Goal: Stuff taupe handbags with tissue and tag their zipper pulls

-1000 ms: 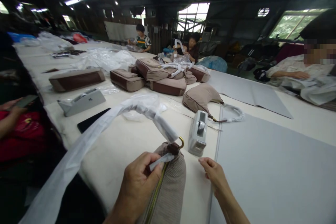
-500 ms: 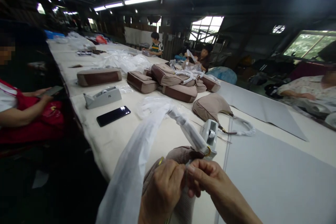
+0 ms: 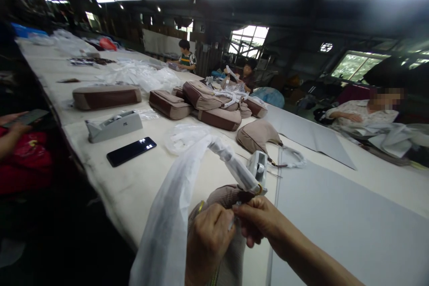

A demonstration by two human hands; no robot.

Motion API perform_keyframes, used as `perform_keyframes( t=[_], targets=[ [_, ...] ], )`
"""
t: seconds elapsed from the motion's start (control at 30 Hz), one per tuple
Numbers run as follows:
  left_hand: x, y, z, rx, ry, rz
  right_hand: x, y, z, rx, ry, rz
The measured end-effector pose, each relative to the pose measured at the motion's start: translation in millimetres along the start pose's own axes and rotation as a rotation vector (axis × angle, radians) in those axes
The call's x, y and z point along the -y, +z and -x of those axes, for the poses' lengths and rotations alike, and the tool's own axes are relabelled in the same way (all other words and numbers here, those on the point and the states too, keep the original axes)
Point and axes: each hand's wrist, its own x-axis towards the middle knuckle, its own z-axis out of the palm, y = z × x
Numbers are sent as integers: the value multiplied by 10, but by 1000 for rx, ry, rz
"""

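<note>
A taupe ribbed handbag (image 3: pixel 224 193) is under my hands, partly hidden by them, with a gold zipper (image 3: pixel 201 206) along its edge. White wrapping covers its strap (image 3: pixel 174 196), which arches up from the near left to a gold ring (image 3: pixel 259 189). My left hand (image 3: pixel 209 239) is closed over the bag, a small pale translucent piece (image 3: pixel 231 223) showing at its fingertips. Close beside it, my right hand (image 3: pixel 259 219) pinches at the same spot, its fingertips nearly touching the left ones. What that piece is exactly, I cannot tell.
A tape dispenser (image 3: pixel 258 167) stands just beyond the bag; another grey dispenser (image 3: pixel 115 126) and a phone (image 3: pixel 131 151) lie to the left. Several handbags (image 3: pixel 211 100) are piled ahead. Grey sheets (image 3: pixel 335 214) cover the right side. Co-workers sit around the table (image 3: pixel 90 161).
The view has turned right, so the table's things appear further left. Both hands stay together at the bag, the right fingertips slightly shifted, and more of the pale piece shows at the left hand.
</note>
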Motion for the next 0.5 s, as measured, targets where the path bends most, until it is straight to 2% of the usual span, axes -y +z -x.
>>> perform_keyframes(
  t=[0.1, 0.2, 0.37, 0.5],
  targets=[
    [-33, -5, 7, -3, -154, 43, -28, 13, -32, 1, -34, 25],
    [-45, -13, 3, 41, -195, 67, -51, 3, -39, 4, -73, 37],
    [2, -91, -71, 210, -348, 189, -72, -74, 30, 177, -190, -52],
    [-9, -198, -170, 328, -586, 345, -137, -82, 49, 94, -212, -101]
  ],
)
